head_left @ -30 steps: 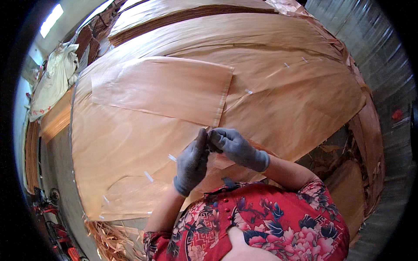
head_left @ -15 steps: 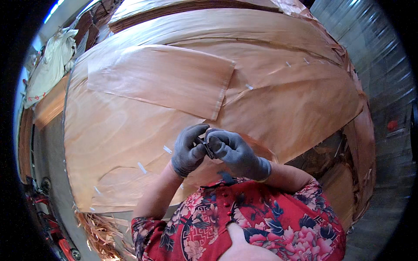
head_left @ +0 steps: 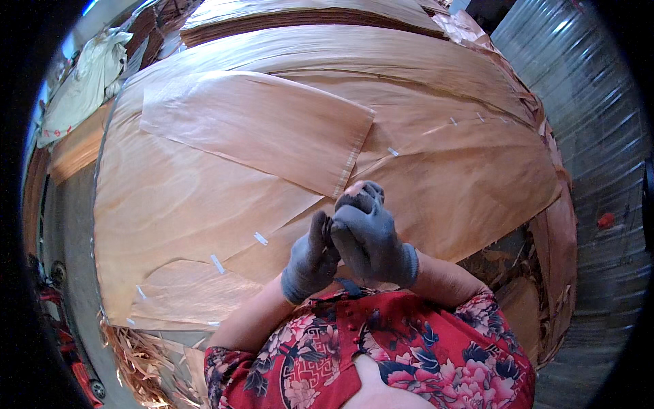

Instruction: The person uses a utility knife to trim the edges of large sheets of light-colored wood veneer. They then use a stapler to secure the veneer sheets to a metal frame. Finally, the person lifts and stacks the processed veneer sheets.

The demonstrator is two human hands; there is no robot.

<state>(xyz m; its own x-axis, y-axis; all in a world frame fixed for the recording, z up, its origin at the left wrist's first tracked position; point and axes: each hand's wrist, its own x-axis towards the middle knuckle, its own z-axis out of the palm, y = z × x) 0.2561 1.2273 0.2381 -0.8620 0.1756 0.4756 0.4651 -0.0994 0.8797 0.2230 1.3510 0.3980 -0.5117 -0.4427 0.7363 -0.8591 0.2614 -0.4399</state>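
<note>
My left hand (head_left: 310, 259) and my right hand (head_left: 368, 238), both in grey gloves, meet in front of my chest, above the near edge of a wide tan wood veneer sheet (head_left: 197, 204). The left fingers are pressed together against the right hand. My right hand is curled closed, with a bare fingertip showing at its far end. Whatever lies between the hands is almost wholly hidden; only a dark sliver shows there. A smaller veneer piece (head_left: 259, 126) lies on the wide sheet just beyond my hands. Short strips of white tape (head_left: 261, 238) stick to the veneer.
A thick veneer stack (head_left: 306, 27) stands at the far side. Veneer scraps (head_left: 146, 361) heap at the lower left, and torn sheets (head_left: 555, 252) hang along the right edge. A red wheeled machine (head_left: 71, 354) is on the floor at left. Ribbed translucent sheeting (head_left: 579, 102) covers the right side.
My right hand has turned and risen, its fingers curling away from me. The small dark, metallic-looking object seen between my hands is now mostly covered. The view has shifted slightly.
</note>
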